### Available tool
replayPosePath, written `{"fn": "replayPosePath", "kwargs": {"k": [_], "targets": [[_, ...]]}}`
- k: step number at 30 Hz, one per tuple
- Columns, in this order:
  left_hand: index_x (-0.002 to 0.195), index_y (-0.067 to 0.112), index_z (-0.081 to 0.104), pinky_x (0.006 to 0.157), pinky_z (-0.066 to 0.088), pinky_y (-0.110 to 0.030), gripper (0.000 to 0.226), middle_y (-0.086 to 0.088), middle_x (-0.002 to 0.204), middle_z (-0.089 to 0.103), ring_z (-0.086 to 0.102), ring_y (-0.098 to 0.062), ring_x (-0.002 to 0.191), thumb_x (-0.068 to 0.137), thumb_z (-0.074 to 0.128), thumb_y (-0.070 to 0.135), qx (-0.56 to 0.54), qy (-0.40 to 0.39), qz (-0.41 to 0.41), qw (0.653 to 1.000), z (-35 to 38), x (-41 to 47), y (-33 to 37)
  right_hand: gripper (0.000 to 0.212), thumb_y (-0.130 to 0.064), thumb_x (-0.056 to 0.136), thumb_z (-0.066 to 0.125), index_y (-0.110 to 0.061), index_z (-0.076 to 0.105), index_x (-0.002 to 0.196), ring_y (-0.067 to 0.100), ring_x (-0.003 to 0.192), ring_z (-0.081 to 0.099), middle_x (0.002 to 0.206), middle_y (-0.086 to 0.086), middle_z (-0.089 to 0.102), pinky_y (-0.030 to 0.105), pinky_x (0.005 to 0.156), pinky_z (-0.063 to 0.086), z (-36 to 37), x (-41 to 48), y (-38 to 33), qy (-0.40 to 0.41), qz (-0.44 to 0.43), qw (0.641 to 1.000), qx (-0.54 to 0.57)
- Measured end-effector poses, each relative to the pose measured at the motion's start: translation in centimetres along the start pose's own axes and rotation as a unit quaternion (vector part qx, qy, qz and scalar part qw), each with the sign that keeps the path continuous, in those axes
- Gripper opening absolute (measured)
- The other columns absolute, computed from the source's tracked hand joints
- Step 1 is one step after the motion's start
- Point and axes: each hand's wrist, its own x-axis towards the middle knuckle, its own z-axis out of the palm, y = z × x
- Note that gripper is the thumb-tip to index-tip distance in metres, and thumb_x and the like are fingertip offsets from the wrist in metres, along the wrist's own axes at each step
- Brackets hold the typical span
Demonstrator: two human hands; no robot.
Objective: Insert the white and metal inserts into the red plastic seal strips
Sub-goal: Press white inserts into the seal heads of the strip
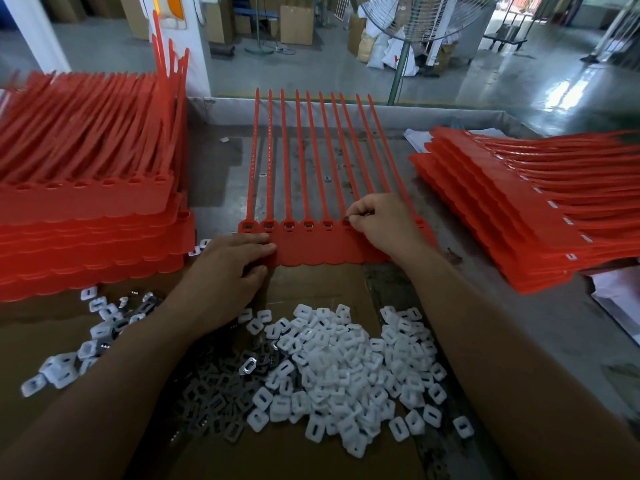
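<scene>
While the left hand (239,268) lies flat, fingers straight, pressing the near-left edge of the strip (311,252) to the tabletop (221,174) so it cannot slide, the right hand (381,225) curls its fingertips in a pinch at the sixth socket. It is apparently seating a small, mostly hidden insert (347,220). Five sockets further left already look filled. Heaps of white inserts (346,375) and metal inserts (214,396) lie on cardboard (311,282) just below, within easy reach. Red stacks (86,209) flank the work.
</scene>
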Motion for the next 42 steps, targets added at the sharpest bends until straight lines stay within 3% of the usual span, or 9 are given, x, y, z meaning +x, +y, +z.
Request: {"fn": "replayPosePath", "kwargs": {"k": [7,14,18,21,26,30,35,39,42], "targets": [[0.125,0.023,0.053,0.103,0.015,-0.021,0.038,0.009,0.137,0.044,0.031,-0.008,0.127,0.088,0.052,0.016,0.006,0.004,0.001,1.0,0.0,0.0,0.1,0.014,-0.007,0.087,0.057,-0.009,0.071,0.086,-0.003,0.067,0.047,0.088,-0.005,0.062,0.013,0.064,0.037,0.1,0.5,0.4,-0.02,-0.015,0.999,-0.043],[0.126,0.023,0.052,0.106,0.016,-0.024,0.038,0.009,0.137,0.043,0.031,-0.01,0.128,0.088,0.052,0.015,0.006,0.001,-0.002,1.0,-0.1,-0.1,0.2,0.028,-0.007,0.083,0.06,-0.025,0.06,0.062,0.007,0.081,0.054,0.084,-0.005,0.063,0.026,0.075,0.047,0.2,0.5,0.1,-0.005,0.016,1.0,-0.023],[0.126,0.023,0.052,0.11,0.019,-0.03,0.038,0.009,0.137,0.043,0.031,-0.011,0.129,0.089,0.052,0.015,0.005,-0.003,-0.003,1.0,-0.2,-0.2,0.3,0.029,-0.006,0.08,0.064,-0.028,0.057,0.061,0.009,0.083,0.054,0.072,-0.013,0.055,0.03,0.078,0.049,0.2,0.6,0.0,0.007,0.048,0.999,0.008],[0.127,0.023,0.051,0.109,0.018,-0.029,0.038,0.009,0.138,0.042,0.031,-0.01,0.129,0.089,0.051,0.016,0.008,-0.005,-0.002,1.0,-0.3,-0.1,0.2,0.025,-0.01,0.079,0.063,-0.026,0.059,0.062,0.01,0.086,0.054,0.082,-0.006,0.061,0.031,0.08,0.049,0.3,0.6,-0.3,0.017,0.05,0.999,0.003],[0.126,0.022,0.052,0.106,0.017,-0.025,0.038,0.007,0.137,0.044,0.032,-0.01,0.128,0.088,0.052,0.015,0.007,0.003,0.007,1.0,-0.2,0.0,0.2,0.01,-0.011,0.081,0.065,-0.019,0.069,0.078,0.008,0.089,0.053,0.098,0.0,0.067,0.03,0.086,0.046,0.2,0.6,-0.2,0.001,0.051,0.998,0.021],[0.126,0.022,0.052,0.106,0.017,-0.025,0.038,0.007,0.137,0.044,0.032,-0.01,0.127,0.088,0.052,0.015,0.011,0.004,0.009,1.0,-0.3,-0.1,0.2,0.007,-0.013,0.083,0.064,-0.02,0.066,0.084,0.005,0.084,0.054,0.089,-0.006,0.061,0.022,0.079,0.044,-0.3,0.0,-0.1,-0.01,0.044,0.998,0.047],[0.127,0.021,0.051,0.106,0.017,-0.026,0.038,0.007,0.138,0.043,0.032,-0.009,0.128,0.089,0.051,0.016,0.021,0.002,0.012,1.0,-0.3,-0.1,0.2,0.009,-0.015,0.084,0.063,-0.014,0.068,0.091,-0.001,0.076,0.053,0.084,-0.009,0.059,0.006,0.065,0.039,-0.6,-2.2,-2.4,0.011,-0.046,0.998,0.031],[0.124,0.022,0.054,0.105,0.018,-0.026,0.037,0.007,0.136,0.045,0.033,-0.011,0.126,0.088,0.052,0.015,0.018,0.002,0.011,1.0,-0.3,-0.1,0.3,0.01,-0.02,0.087,0.06,-0.016,0.067,0.093,-0.007,0.072,0.051,0.083,-0.012,0.059,0.001,0.064,0.041,-0.3,-5.3,-6.1,-0.087,-0.144,0.986,-0.016],[0.11,0.015,0.065,0.1,0.029,-0.035,0.029,-0.002,0.126,0.054,0.044,-0.017,0.117,0.083,0.057,0.009,-0.014,-0.007,0.025,1.0,-0.7,-0.3,0.8,0.008,-0.019,0.086,0.061,-0.016,0.068,0.089,-0.003,0.074,0.055,0.082,-0.013,0.061,0.011,0.074,0.045,0.3,-7.6,-8.0,-0.159,-0.192,0.968,-0.015]]}}
